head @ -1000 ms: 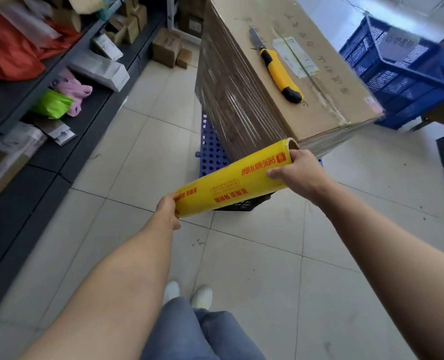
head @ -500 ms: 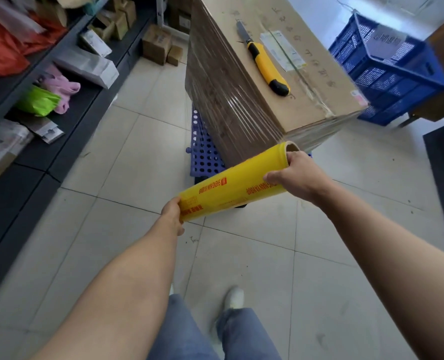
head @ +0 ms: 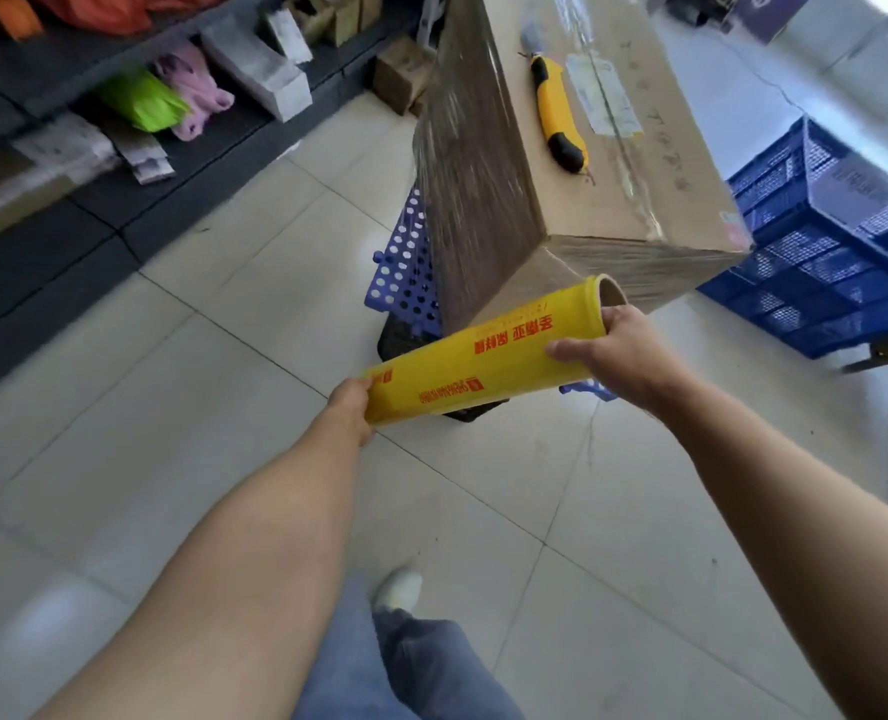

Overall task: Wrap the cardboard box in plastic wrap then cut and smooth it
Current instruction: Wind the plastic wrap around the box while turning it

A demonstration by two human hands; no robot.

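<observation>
Passing the box point(head: 639, 163) corner: left hand point(head: 351, 413) and right hand point(head: 616, 350), fingers grasping the roll point(head: 483, 366) ends, have drawn plastic wrap point(head: 478, 200) onto another side; cutting remains.

I count one cardboard box point(head: 613, 163), one yellow roll of plastic wrap point(head: 483, 361) and one yellow utility knife point(head: 556, 116). Two grips show, the left grip point(head: 351, 407) and the right grip point(head: 624, 350). I see one blue mesh crate point(head: 821, 262), one blue perforated panel point(head: 405, 267), one white shoe point(head: 399, 587), one green bag point(head: 143, 98) and one pink bundle point(head: 192, 90).
</observation>
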